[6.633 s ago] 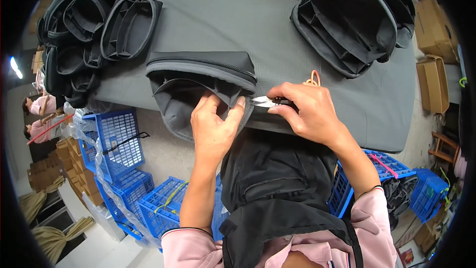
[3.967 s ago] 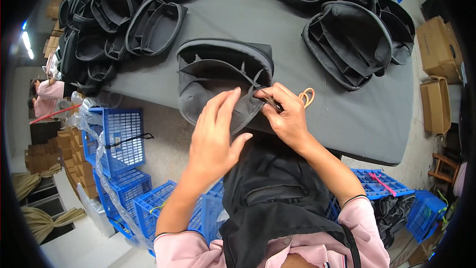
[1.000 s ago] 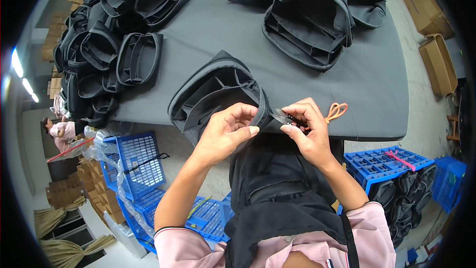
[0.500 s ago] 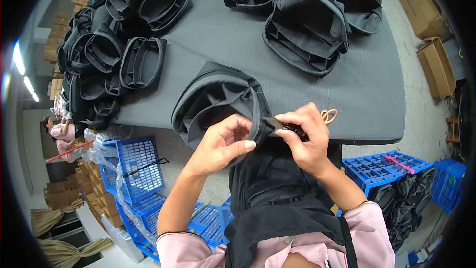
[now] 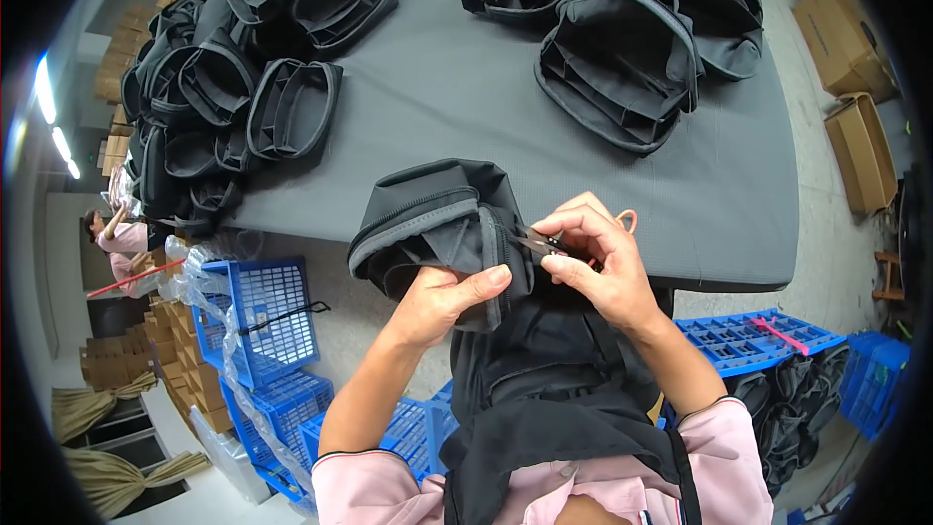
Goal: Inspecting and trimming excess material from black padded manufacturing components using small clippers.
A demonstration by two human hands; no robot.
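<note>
On the grey worktop [image 5: 466, 97], at its six o'clock edge, a soft black bag [image 5: 428, 224] slumps; left hand [image 5: 442, 297] fingers pinch its seam, right hand [image 5: 598, 267] grips small snips [image 5: 535, 241]. Limp, light fabric, best held by the stiff piped rim.

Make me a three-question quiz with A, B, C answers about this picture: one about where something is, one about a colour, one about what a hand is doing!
1. Where are the blue crates?
A. on the table
B. on the floor beside the table
C. on a shelf

2. What colour is the table top?
A. grey
B. red
C. white

3. What is the right hand doing?
A. resting flat and empty
B. holding small snips at the bag's seam
C. lifting a box

Answers:
1 B, the crates sit below the table edge.
2 A, its bare surface is grey.
3 B, the snips point at the black bag held by the left hand.
</note>
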